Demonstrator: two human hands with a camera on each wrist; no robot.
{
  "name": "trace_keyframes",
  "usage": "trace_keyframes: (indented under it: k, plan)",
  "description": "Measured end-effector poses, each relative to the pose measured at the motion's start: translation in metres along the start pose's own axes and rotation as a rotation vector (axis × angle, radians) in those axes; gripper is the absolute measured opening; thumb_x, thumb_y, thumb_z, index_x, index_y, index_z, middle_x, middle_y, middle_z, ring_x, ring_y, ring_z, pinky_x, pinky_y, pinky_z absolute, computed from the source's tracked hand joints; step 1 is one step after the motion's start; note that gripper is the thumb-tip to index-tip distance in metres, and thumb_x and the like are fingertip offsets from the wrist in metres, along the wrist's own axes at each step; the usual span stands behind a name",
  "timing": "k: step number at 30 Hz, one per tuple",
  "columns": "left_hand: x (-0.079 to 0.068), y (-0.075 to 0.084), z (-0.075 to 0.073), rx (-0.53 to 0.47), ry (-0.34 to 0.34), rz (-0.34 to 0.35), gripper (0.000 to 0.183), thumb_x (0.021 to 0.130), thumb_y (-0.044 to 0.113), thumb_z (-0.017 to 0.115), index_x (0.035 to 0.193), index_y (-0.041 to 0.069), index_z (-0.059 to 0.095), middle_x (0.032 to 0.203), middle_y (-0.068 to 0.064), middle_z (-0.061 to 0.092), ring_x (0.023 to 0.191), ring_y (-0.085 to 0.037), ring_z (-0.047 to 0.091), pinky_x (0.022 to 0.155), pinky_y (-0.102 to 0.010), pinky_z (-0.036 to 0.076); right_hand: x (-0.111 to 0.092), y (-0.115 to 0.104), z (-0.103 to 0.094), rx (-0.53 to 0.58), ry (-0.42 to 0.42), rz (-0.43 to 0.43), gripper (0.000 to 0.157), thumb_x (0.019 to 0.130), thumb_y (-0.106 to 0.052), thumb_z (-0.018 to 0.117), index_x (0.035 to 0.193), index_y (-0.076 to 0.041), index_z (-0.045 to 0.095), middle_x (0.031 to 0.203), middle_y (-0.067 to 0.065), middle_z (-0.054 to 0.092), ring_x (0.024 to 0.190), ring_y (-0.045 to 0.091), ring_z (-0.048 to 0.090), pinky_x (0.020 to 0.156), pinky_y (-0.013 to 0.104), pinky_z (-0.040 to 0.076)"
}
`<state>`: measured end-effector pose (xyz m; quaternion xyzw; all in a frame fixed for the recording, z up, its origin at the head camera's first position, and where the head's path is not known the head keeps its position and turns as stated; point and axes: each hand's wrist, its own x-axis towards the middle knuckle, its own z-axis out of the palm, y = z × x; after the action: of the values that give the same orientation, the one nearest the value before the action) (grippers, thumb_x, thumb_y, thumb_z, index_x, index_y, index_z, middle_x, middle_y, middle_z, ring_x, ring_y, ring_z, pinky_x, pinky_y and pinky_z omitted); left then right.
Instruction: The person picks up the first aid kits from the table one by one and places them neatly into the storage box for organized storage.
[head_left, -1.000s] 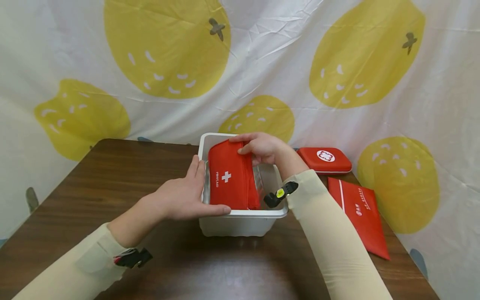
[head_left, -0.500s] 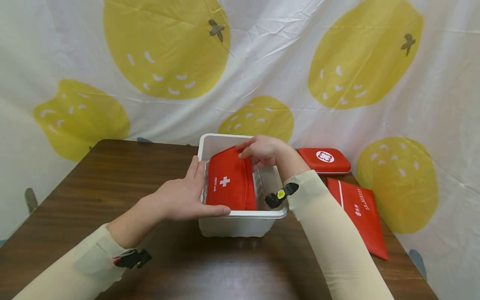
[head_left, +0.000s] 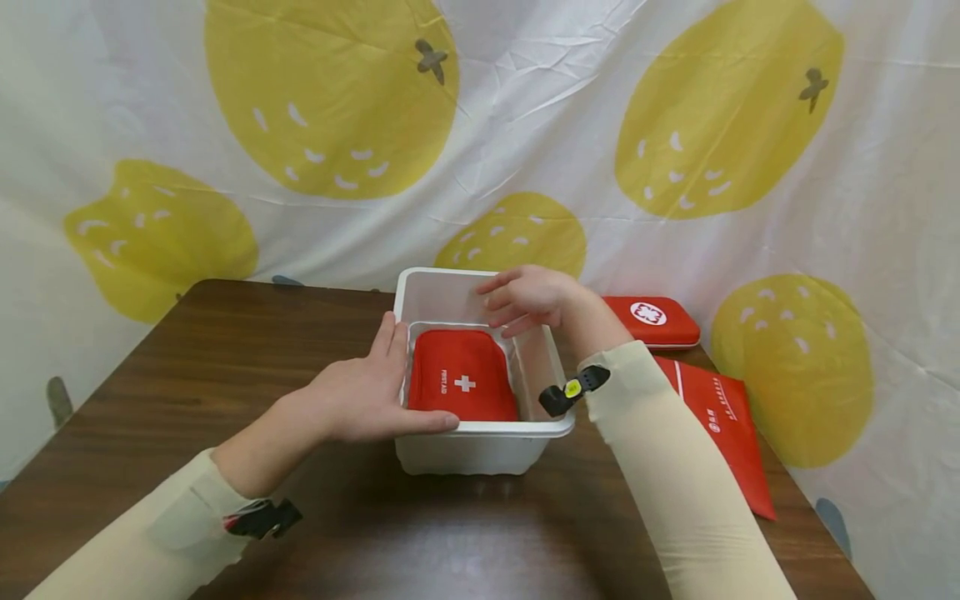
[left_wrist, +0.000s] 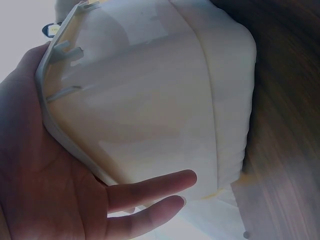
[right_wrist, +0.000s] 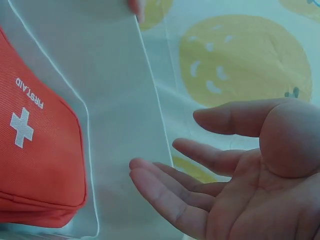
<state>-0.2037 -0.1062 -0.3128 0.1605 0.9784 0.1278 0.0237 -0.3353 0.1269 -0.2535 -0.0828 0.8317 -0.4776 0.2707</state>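
Note:
A red pouch (head_left: pixel 476 358) marked with a white cross and "FIRST AID" lies low inside the white plastic bin (head_left: pixel 480 428), with its printed side up. At the bin's near left corner, my left hand (head_left: pixel 356 396) presses on it, thumb along the front rim. In the left wrist view, straight fingers (left_wrist: pixel 150 187) of that hand reach down the bin's outer wall. My right hand (head_left: pixel 525 296) hovers over the far right part of the bin, holding nothing. Its loosely spread fingers (right_wrist: pixel 167 202) are apart from the pouch in the right wrist view.
Right of the bin, a red hard case (head_left: pixel 656 321) with a white round emblem sits at the back. A flat red envelope-like pouch (head_left: pixel 720 425) lies nearer, partly behind the right sleeve. The dark wooden table (head_left: pixel 247 375) meets a lemon-print curtain (head_left: pixel 337 225) behind.
The red first aid pouch has gone from tilted up in my right hand to lying down in the bin. My right hand has let go and lifted slightly right; the left hand stays put.

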Motion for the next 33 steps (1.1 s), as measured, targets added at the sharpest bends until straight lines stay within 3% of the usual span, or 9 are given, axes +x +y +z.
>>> trace_keyframes:
  k: [5, 9, 18, 26, 33]
  plan:
    - [0.000, 0.000, 0.000, 0.003, 0.003, -0.002, 0.135, 0.047, 0.095, 0.033, 0.146, 0.010, 0.001, 0.152, -0.009, -0.004, 0.087, -0.023, 0.061, 0.061, -0.033, 0.048, -0.007, -0.001, -0.004, 0.047, 0.001, -0.028, 0.037, 0.087, -0.018, 0.059, 0.123, -0.008, 0.054, 0.111, 0.014, 0.058, 0.095, 0.031, 0.061, 0.081, 0.046, 0.047]
    - [0.001, -0.001, 0.001, 0.000, 0.006, -0.005, 0.135, 0.047, 0.095, 0.034, 0.147, 0.010, 0.001, 0.152, -0.009, -0.004, 0.087, -0.023, 0.061, 0.061, -0.033, 0.048, -0.015, -0.002, -0.009, 0.092, 0.018, -0.057, 0.033, 0.089, -0.019, 0.057, 0.119, -0.008, 0.056, 0.108, 0.015, 0.059, 0.101, 0.037, 0.057, 0.083, 0.047, 0.046]
    - [0.000, -0.004, 0.000, 0.006, 0.020, 0.021, 0.135, 0.049, 0.095, 0.031, 0.146, 0.007, 0.002, 0.151, -0.012, -0.003, 0.082, -0.023, 0.061, 0.060, -0.033, 0.048, -0.030, -0.002, -0.031, 0.179, 0.061, -0.147, 0.033, 0.090, -0.019, 0.055, 0.121, -0.008, 0.053, 0.113, 0.013, 0.056, 0.110, 0.039, 0.051, 0.089, 0.048, 0.041]
    - [-0.001, -0.004, -0.001, 0.010, 0.016, 0.020, 0.134, 0.049, 0.095, 0.031, 0.146, 0.009, -0.001, 0.151, -0.010, -0.006, 0.075, -0.019, 0.061, 0.056, -0.031, 0.046, -0.036, 0.023, -0.058, 0.224, 0.159, -0.221, 0.035, 0.093, -0.014, 0.050, 0.127, -0.005, 0.048, 0.121, 0.014, 0.051, 0.107, 0.033, 0.056, 0.088, 0.044, 0.044]
    - [-0.001, -0.003, -0.001, 0.003, 0.017, 0.015, 0.133, 0.049, 0.095, 0.031, 0.147, 0.011, -0.002, 0.152, -0.009, -0.007, 0.076, -0.018, 0.060, 0.056, -0.031, 0.045, -0.041, 0.056, -0.078, 0.216, 0.262, -0.210, 0.036, 0.094, -0.015, 0.048, 0.127, -0.002, 0.045, 0.119, 0.014, 0.051, 0.094, 0.023, 0.061, 0.080, 0.036, 0.049]
